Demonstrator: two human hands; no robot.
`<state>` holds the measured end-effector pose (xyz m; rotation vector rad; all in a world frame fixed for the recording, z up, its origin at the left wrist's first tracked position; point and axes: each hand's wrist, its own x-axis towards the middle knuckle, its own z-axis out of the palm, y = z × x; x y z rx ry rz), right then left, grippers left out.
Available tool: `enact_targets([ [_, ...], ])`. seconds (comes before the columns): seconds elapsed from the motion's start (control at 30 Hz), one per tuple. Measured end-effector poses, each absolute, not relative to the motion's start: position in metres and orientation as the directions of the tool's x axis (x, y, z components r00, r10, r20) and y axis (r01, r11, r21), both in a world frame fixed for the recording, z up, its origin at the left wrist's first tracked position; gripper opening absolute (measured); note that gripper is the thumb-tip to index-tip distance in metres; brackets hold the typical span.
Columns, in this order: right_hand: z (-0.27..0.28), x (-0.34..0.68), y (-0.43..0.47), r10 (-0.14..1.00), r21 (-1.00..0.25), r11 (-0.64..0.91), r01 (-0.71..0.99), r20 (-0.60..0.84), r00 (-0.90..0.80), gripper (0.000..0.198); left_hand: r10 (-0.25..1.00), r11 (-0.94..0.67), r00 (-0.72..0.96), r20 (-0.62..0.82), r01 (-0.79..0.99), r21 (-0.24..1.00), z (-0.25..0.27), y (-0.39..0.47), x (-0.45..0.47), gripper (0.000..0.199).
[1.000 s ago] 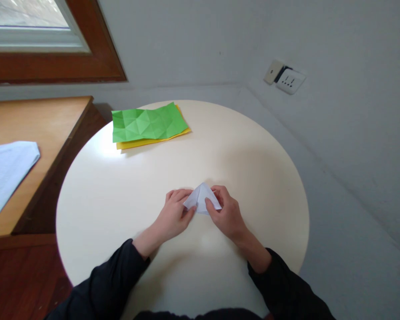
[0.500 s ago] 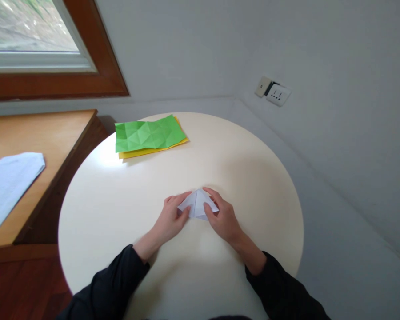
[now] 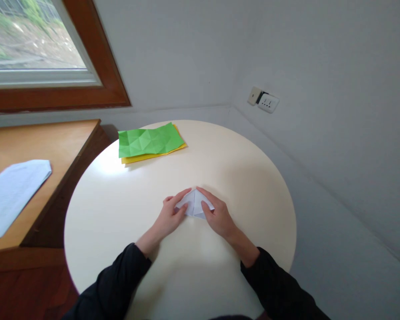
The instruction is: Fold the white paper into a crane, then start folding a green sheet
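Note:
A small folded piece of white paper (image 3: 197, 205) lies in front of me on the round white table (image 3: 173, 271), with a peaked top and a crease down its middle. My left hand (image 3: 171, 213) grips its left side, thumb on the front face and index finger along the upper left edge. On the opposite side my right hand (image 3: 220, 216) holds it the same way, thumb on the front and index finger reaching to the peak. Both hands partly cover the paper's side corners.
Creased green paper (image 3: 150, 141) lies on yellow paper (image 3: 143, 158) at the table's far left. A wooden desk (image 3: 63, 138) with white sheets (image 3: 16, 193) stands at left, under a window (image 3: 30, 40). A wall socket (image 3: 268, 102) is at the right.
My index fingers have slid up along the paper's upper edges, closer to its peak. The whole view has shifted slightly, so the table and window sit lower.

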<state>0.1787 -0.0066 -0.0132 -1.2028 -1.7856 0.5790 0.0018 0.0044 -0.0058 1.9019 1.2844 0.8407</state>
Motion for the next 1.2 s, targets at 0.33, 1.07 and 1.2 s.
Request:
enact_targets([
  [0.33,-0.0162,0.1793,-0.0055,0.898,-0.777,0.437,0.453,0.408,-0.165,0.046,0.909,-0.392,0.347,0.229,0.532,0.751,-0.0099,0.006,0.0006,0.038],
  [1.07,-0.0149,0.1761,-0.0038,0.957,-0.89,0.287,0.355,0.285,-0.058,0.031,0.956,-0.216,0.247,0.156,0.235,0.948,-0.0117,0.0095,0.0041,0.034],
  [1.2,-0.0146,0.1771,-0.004,0.952,-0.887,0.304,0.349,0.3,-0.068,0.03,0.97,-0.155,0.219,0.107,0.217,0.964,-0.0086,0.0102,0.0033,0.031],
])
